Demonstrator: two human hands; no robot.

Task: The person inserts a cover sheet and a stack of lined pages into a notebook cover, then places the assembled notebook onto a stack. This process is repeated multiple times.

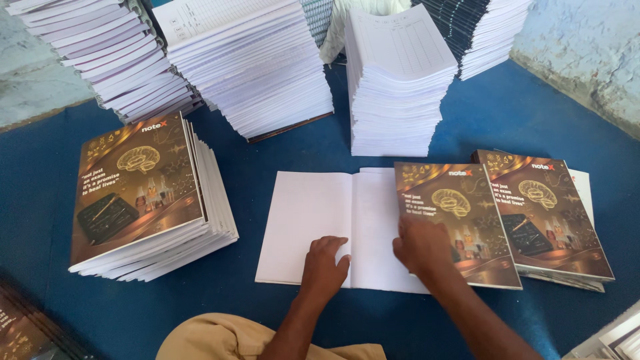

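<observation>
**Both hands down on the open page block**

The open page block (313,223) lies flat on the blue surface (267,300), straight in front of the person — its long axis runs left to right, the fold running away from the person. The left hand (323,263) presses on it near the fold, fingers bent, grasping nothing. The right hand (421,245) lies flat across the edge of a brown printed cover (457,220) that overlaps the block's right half, grip released; its fingertips are hard to make out. That cover's long axis points away from the person. Just beside it sits a second covered notebook (543,217), hiding white pages beneath. To the left, a stack of covered notebooks (143,200). Behind, tall white page stacks (400,87) — their tops cut off by the frame. A rough pale wall (580,40) edges the blue surface at right.
</observation>
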